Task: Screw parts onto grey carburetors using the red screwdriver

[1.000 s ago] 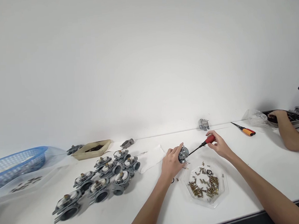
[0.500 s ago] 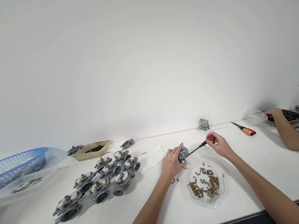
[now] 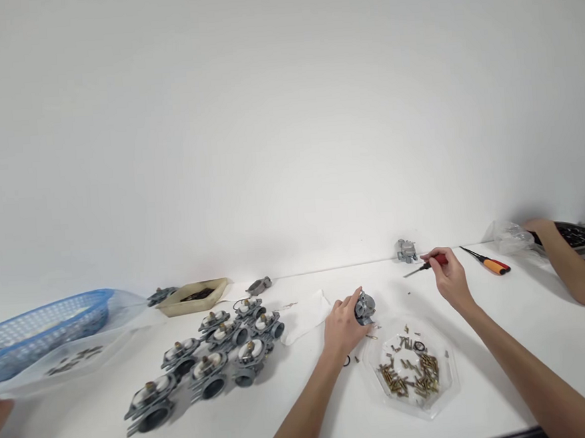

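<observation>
Eight grey cast-metal carburettor bodies stand grouped, showing white rounded inserts and brass-coloured fittings; they appear to share one stage of work. A separate rounded, silver-grey metal carburettor sits on or just above the smooth white worktop; whether its turn is complete cannot be told. The left hand has its grip curled around that piece's left side. The right hand has its grip pinching a slim red-handled screwdriver, its metal blade well apart from the carburettor. Many small cylindrical brass parts remain in a clear, faceted plastic tray, with a thin black ring.
</observation>
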`<action>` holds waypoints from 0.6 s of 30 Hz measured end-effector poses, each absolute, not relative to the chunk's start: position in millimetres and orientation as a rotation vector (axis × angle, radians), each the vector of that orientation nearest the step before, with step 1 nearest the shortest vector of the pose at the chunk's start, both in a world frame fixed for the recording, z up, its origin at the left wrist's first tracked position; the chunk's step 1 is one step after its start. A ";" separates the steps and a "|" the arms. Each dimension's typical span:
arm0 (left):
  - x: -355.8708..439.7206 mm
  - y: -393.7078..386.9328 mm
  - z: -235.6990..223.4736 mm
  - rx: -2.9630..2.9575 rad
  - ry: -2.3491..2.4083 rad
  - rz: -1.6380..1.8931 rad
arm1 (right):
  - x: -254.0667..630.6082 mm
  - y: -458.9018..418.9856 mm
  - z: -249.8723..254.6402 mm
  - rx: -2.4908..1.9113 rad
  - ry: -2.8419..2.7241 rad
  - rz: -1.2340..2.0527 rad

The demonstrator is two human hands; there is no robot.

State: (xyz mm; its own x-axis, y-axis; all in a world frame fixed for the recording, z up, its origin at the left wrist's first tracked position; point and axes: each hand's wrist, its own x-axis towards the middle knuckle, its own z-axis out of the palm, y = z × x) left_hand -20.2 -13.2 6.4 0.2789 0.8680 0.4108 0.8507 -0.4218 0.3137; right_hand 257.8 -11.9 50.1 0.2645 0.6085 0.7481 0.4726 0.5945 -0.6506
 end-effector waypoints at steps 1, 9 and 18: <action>-20.4 -12.9 5.2 2.478 1.666 0.848 | 257.5 -9.8 55.3 -1.061 -1.517 0.056; -19.7 -10.7 -4.3 2.383 1.587 1.180 | 185.3 12.8 76.5 -1.303 -2.361 0.104; -24.9 -7.6 -0.2 2.230 1.589 1.395 | 163.4 30.2 78.4 -1.222 -2.354 0.438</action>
